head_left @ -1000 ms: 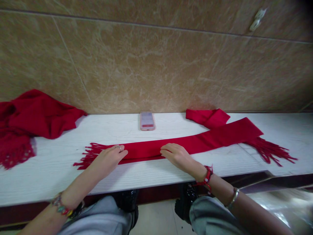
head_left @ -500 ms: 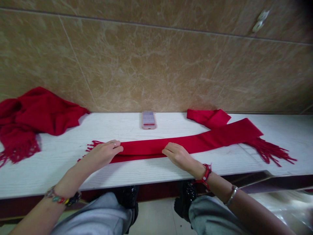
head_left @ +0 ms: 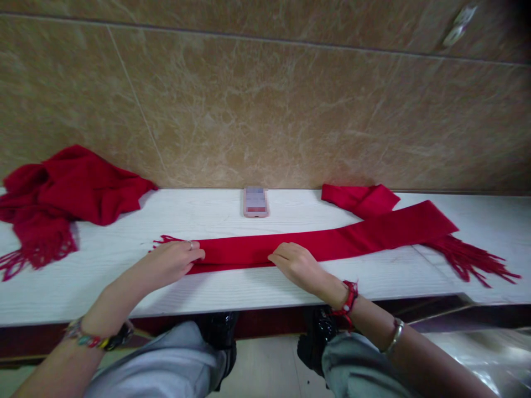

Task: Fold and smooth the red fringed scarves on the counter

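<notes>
A long red scarf (head_left: 357, 237) lies folded lengthwise along the white shelf (head_left: 232, 287), with a fringed end at the right (head_left: 473, 260). My left hand (head_left: 170, 262) is closed on the scarf's left end, where only a little fringe shows past the fingers. My right hand (head_left: 296, 262) is curled over the scarf's near edge about a forearm's length to the right. Both wrists wear bracelets.
A second red fringed scarf (head_left: 70, 196) lies bunched at the shelf's far left. A pink phone (head_left: 256, 200) lies flat against the brown tiled wall (head_left: 265, 110). A folded part of the scarf (head_left: 359, 198) sits behind its right half. My knees and black shoes show below the shelf edge.
Less of the left fringe shows beside my left hand than before. Both hands have stayed on the scarf, and the view has drifted slightly.
</notes>
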Tool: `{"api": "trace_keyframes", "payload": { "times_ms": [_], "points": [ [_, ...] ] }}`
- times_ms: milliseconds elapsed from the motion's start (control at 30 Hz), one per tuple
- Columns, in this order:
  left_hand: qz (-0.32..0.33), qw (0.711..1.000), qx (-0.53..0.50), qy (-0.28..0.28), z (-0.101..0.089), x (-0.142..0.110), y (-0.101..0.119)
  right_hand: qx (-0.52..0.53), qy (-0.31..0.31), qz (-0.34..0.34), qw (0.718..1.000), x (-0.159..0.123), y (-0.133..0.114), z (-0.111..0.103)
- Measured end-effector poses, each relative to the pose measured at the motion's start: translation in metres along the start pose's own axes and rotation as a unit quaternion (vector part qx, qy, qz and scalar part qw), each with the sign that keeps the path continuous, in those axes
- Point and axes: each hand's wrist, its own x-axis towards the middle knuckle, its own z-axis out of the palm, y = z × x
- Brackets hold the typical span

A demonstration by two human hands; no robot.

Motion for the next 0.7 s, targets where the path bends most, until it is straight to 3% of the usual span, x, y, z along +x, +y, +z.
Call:
{"api": "trace_keyframes", "payload": {
  "times_ms": [233,467,600,700],
  "points": [
    [-0.005,0.999,0.047,-0.014,-0.006,-0.001,0.002,-0.024,0.030,0.014,0.999,0.006,-0.002,-0.003],
    [0.014,0.998,-0.017,-0.053,-0.003,-0.005,0.006,0.004,0.007,-0.004,1.000,0.001,-0.002,-0.003],
    [0.002,0.998,-0.044,-0.034,-0.006,-0.009,-0.001,0.029,0.033,0.007,0.999,-0.002,0.000,-0.004],
    [0.001,0.998,-0.022,-0.053,-0.006,-0.011,-0.005,0.028,0.046,-0.009,0.999,-0.003,0.001,-0.005]
  ]
}}
